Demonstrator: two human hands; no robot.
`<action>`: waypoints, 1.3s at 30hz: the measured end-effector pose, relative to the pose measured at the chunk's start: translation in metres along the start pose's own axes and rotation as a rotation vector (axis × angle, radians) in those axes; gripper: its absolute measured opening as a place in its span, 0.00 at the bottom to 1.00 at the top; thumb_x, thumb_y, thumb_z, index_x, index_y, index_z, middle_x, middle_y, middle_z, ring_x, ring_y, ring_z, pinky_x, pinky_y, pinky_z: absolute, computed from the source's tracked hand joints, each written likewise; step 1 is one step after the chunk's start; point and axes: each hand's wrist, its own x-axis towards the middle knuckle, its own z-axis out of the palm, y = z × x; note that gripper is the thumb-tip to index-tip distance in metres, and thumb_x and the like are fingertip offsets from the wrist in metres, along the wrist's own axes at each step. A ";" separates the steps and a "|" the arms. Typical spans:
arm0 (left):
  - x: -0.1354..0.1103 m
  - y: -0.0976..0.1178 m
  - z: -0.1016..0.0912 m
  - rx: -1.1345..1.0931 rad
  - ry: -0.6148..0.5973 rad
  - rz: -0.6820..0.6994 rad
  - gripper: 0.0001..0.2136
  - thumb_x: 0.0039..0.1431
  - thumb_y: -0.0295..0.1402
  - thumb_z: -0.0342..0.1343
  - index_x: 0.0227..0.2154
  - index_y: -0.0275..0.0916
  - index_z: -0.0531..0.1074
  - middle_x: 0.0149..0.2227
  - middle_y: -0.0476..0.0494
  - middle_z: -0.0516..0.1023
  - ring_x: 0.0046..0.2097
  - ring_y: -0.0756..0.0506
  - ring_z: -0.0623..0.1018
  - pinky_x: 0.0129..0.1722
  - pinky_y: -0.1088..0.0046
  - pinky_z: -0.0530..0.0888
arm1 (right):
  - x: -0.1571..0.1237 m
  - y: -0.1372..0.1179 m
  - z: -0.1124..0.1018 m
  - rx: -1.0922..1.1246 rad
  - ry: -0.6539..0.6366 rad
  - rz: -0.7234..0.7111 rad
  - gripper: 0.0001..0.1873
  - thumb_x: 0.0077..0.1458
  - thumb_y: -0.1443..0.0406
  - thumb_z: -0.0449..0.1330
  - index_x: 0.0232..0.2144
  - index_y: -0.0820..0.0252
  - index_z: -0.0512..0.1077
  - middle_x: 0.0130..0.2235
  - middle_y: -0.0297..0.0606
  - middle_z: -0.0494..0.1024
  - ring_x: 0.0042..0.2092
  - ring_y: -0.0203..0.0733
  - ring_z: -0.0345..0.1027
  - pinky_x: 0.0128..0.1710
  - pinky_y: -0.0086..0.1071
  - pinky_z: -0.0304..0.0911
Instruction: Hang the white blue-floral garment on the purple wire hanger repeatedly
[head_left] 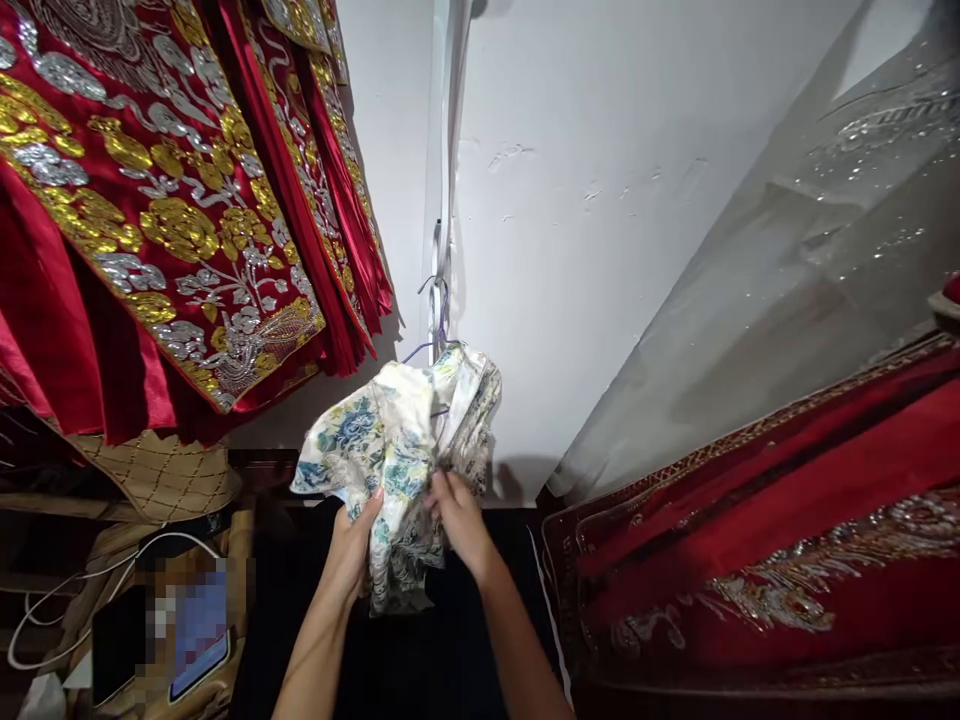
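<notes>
A small cream jacket (405, 420) with blue and green flowers and a fringed hem hangs in front of me. It is on a thin purple hanger (421, 350), whose hook is at a white strip on the wall. My left hand (355, 540) grips the jacket's lower left part, thumb on top of the cloth. At the front opening, my right hand (456, 515) has its fingers bent in against the fabric edge. Those fingertips are slightly blurred and partly hidden by the cloth.
Red garments with gold and silver embroidery (180, 230) hang at the upper left. Red embroidered cloth (780, 560) and sparkling sheer fabric (847, 240) fill the right side. At lower left lie a phone (199, 640) with a lit screen and a white cable (52, 660).
</notes>
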 end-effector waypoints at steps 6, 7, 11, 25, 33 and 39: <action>-0.014 0.014 -0.010 -0.002 0.018 -0.042 0.34 0.52 0.46 0.67 0.59 0.40 0.65 0.58 0.32 0.73 0.60 0.32 0.73 0.55 0.58 0.74 | -0.005 0.022 0.033 0.244 -0.087 -0.004 0.21 0.58 0.46 0.57 0.27 0.55 0.63 0.26 0.30 0.66 0.26 0.37 0.59 0.27 0.32 0.55; -0.016 0.015 -0.011 -0.031 -0.028 -0.017 0.32 0.53 0.45 0.66 0.58 0.40 0.67 0.57 0.33 0.75 0.58 0.33 0.75 0.55 0.59 0.75 | -0.006 0.019 0.031 0.260 -0.080 0.005 0.21 0.57 0.46 0.57 0.27 0.55 0.63 0.26 0.31 0.67 0.26 0.36 0.59 0.27 0.31 0.54; -0.015 0.016 -0.012 -0.064 -0.104 0.004 0.30 0.52 0.44 0.66 0.56 0.40 0.69 0.52 0.36 0.79 0.54 0.33 0.78 0.53 0.59 0.76 | -0.008 0.008 0.023 0.349 -0.118 0.082 0.21 0.58 0.45 0.53 0.28 0.55 0.63 0.24 0.30 0.68 0.22 0.35 0.55 0.24 0.30 0.51; -0.022 -0.019 0.001 0.592 0.330 0.765 0.20 0.53 0.40 0.63 0.48 0.44 0.70 0.53 0.38 0.71 0.58 0.37 0.70 0.62 0.60 0.64 | -0.039 0.001 0.019 0.219 -0.087 0.027 0.15 0.59 0.53 0.57 0.27 0.56 0.67 0.21 0.29 0.66 0.22 0.34 0.56 0.24 0.29 0.53; -0.004 -0.006 0.029 0.767 -0.198 0.673 0.09 0.63 0.39 0.51 0.29 0.43 0.69 0.31 0.46 0.74 0.36 0.42 0.74 0.40 0.68 0.69 | 0.001 -0.067 -0.002 0.266 -0.104 0.036 0.09 0.53 0.62 0.57 0.26 0.60 0.73 0.19 0.29 0.70 0.17 0.31 0.55 0.17 0.27 0.48; 0.027 0.002 0.015 0.987 -0.357 0.679 0.10 0.61 0.36 0.51 0.25 0.42 0.68 0.27 0.46 0.71 0.32 0.44 0.73 0.35 0.71 0.67 | 0.062 -0.145 -0.008 0.525 0.076 -0.084 0.08 0.49 0.61 0.61 0.26 0.61 0.71 0.19 0.29 0.69 0.18 0.28 0.55 0.16 0.24 0.46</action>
